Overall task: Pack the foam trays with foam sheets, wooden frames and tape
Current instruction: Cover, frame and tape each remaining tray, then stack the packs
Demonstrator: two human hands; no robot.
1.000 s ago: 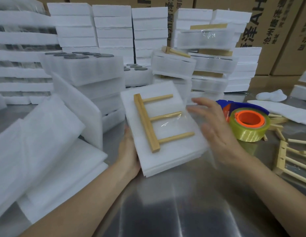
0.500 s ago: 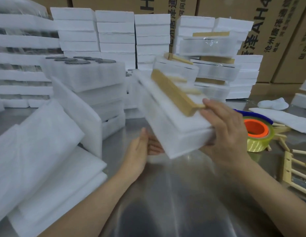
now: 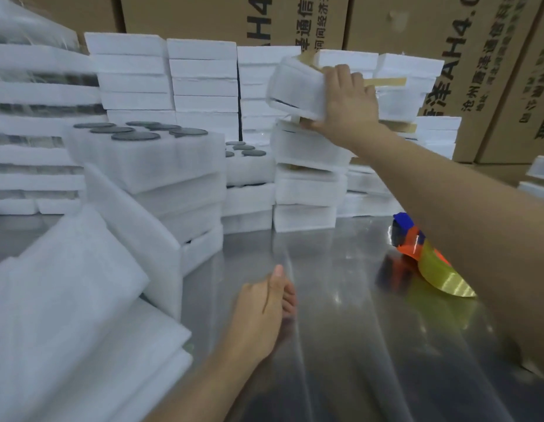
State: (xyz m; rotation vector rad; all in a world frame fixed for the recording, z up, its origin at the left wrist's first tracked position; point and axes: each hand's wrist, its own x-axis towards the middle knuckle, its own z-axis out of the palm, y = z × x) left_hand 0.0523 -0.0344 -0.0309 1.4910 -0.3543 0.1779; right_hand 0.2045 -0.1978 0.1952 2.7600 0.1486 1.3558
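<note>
The shiny steel tabletop (image 3: 340,315) carries stacks of white foam trays (image 3: 304,193) along its far edge. A pile of foam sheets (image 3: 66,315) lies at its near left corner, and a tape roll (image 3: 438,272) sits toward its right edge.

We see a bright, evenly lit scene. The light seems to come from overhead, judging by the pale streaks of glare running along the steel tabletop (image 3: 340,345). The tape roll (image 3: 438,275) throws smeared orange and yellow reflections on that metal. Shadows are soft, and we find only a faint one beneath the left hand (image 3: 261,312). Motion blur softens that hand, the foam sheets (image 3: 66,300) at lower left, and the packed foam tray (image 3: 298,86) held by the right hand (image 3: 346,108). The white foam is nearly overexposed and shows little surface detail. The wide lens bows the cardboard boxes (image 3: 447,56) outward near the edges, though their printing reads clearly.
</note>
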